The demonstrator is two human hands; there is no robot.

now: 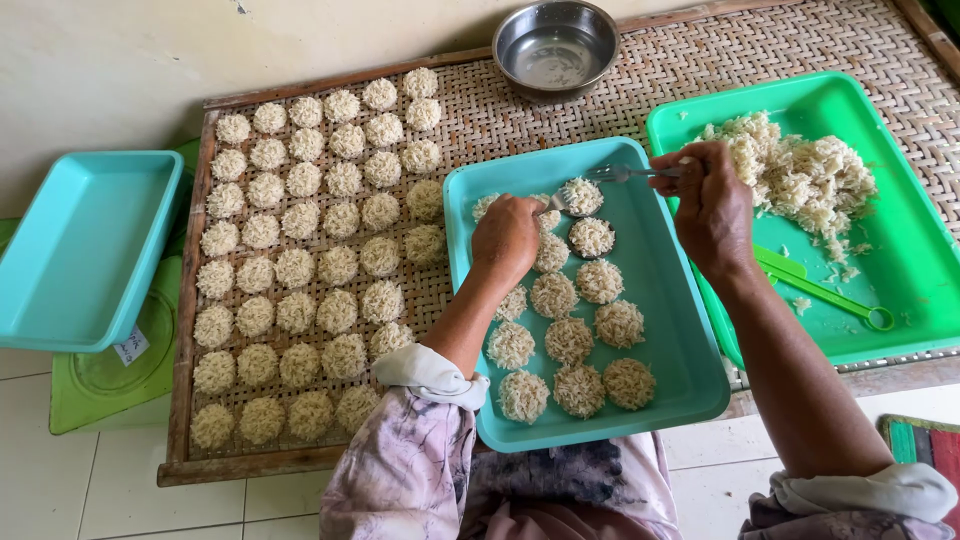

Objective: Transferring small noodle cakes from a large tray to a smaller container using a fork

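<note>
While the left hand (506,238) curls loosely over the far end of a teal tray (672,330), its fingertips press down at a small rice round (581,195) that sits just past them; whether those fingers pinch something or only steady the round cannot be told, since the knuckles hide them. Just to the right of it, the right hand (712,205) is closed around the handle of a metal fork (625,173), whose tines reach leftward and hover right above that same round. Between and below the two hands, on the teal tray, lie more flattened rice rounds (569,340) in loose rows running back toward the person's lap. Beyond the right hand, touching its far side, a heap of loose cooked rice (800,175) fills the upper part of a green tray (900,250), and a green plastic tool (825,292) with a ring end lies on that tray just right of the right wrist. Left of the left hand, a woven bamboo mat (460,110) carries many finished rounds (300,270) set out in tidy rows. Farther left, well apart from both hands, an empty teal tray (85,250) rests tilted on green lids. Ahead of the hands, at the mat's far edge, stands a small steel bowl (556,45).
</note>
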